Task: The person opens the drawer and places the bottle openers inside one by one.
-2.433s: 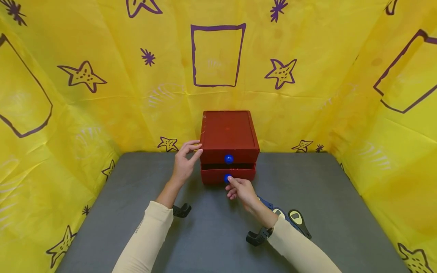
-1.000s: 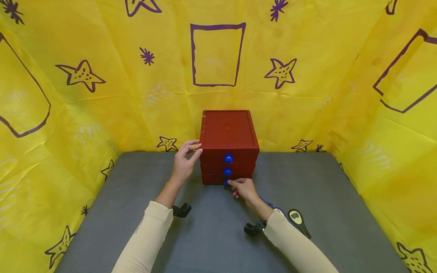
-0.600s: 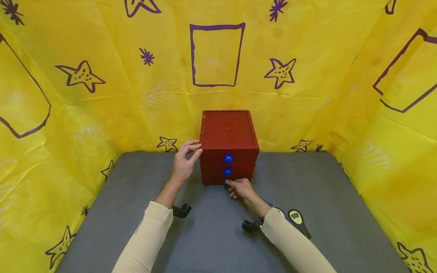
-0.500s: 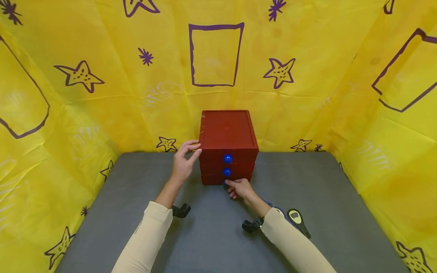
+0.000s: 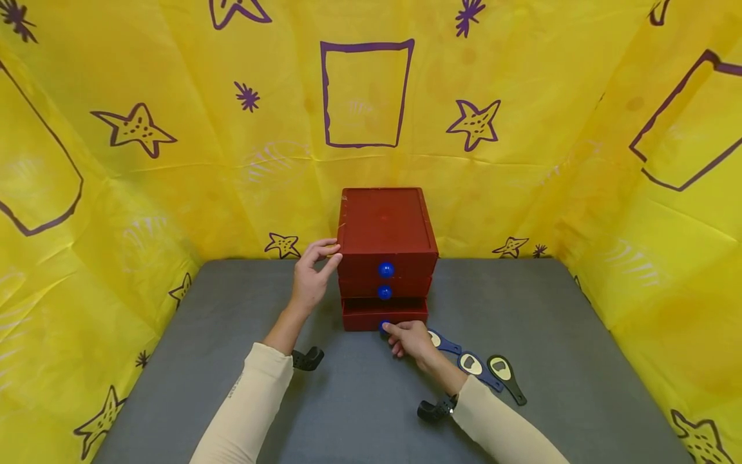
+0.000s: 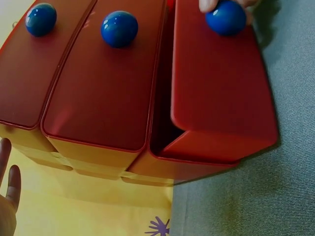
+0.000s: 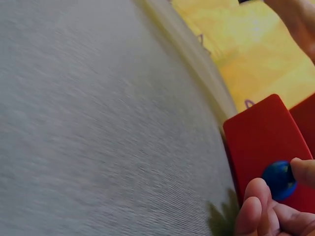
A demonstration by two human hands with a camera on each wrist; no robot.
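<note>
A small red chest of three drawers [image 5: 387,222] stands at the back of the grey table, each drawer with a blue knob. My right hand [image 5: 408,336] pinches the blue knob [image 5: 384,325] [image 6: 226,17] [image 7: 278,180] of the bottom drawer [image 5: 384,315] [image 6: 221,88], which stands pulled out a little. The upper two drawers are closed, with their knobs [image 5: 386,269] [image 5: 384,292] showing. My left hand [image 5: 313,274] rests against the chest's left side, fingers near its top edge.
Three flat bottle openers [image 5: 443,342] [image 5: 478,368] [image 5: 505,376] lie on the grey table [image 5: 580,361] just right of my right wrist. Yellow sheeting with purple stars [image 5: 139,129] walls the table on three sides.
The middle drawer, open 2.4 s ago, has been shut. My right hand dropped to the bottom knob and has drawn that drawer out toward me; the bottle openers are now uncovered.
</note>
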